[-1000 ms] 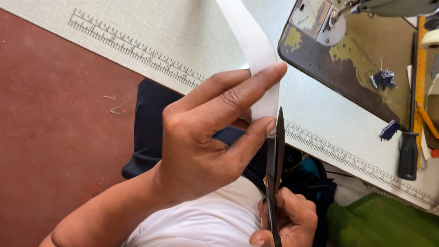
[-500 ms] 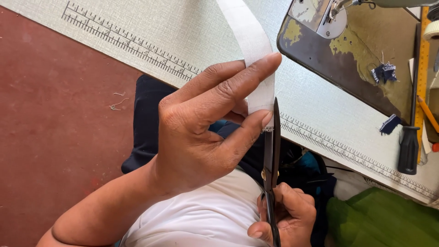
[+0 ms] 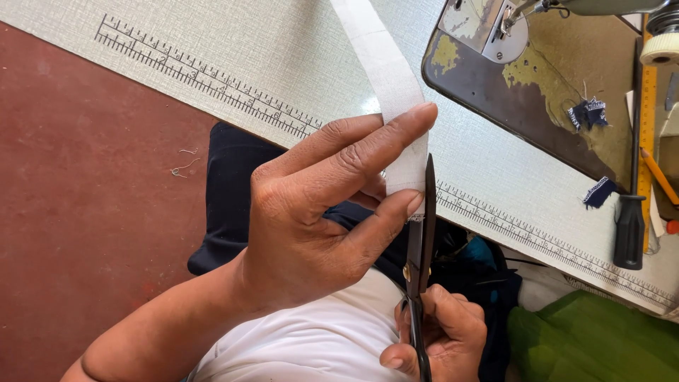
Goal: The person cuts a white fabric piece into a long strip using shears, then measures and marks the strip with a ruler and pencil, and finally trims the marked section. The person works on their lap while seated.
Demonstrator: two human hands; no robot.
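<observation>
the left hand is clamped on a white strip, forefinger across its face and thumb pinching its near end, so the strip runs taut from the far table edge down to the fingers. the right hand is closed around the handles of black scissors, whose blades point away from the body and lie almost together along the strip's right edge, just beside the thumb tip. the strip hangs over the lap, in front of a white table with a printed ruler along its near edge.

to trim well here, it seems best to keep the strip tight and flat between the fingers, let the blades follow the edge in one straight line, and keep the thumb clear of the blade tips. short bites near the pivot should give a cleaner edge than long snips.

far right sit a sewing machine bed, blue scraps, a screwdriver and a pencil.
</observation>
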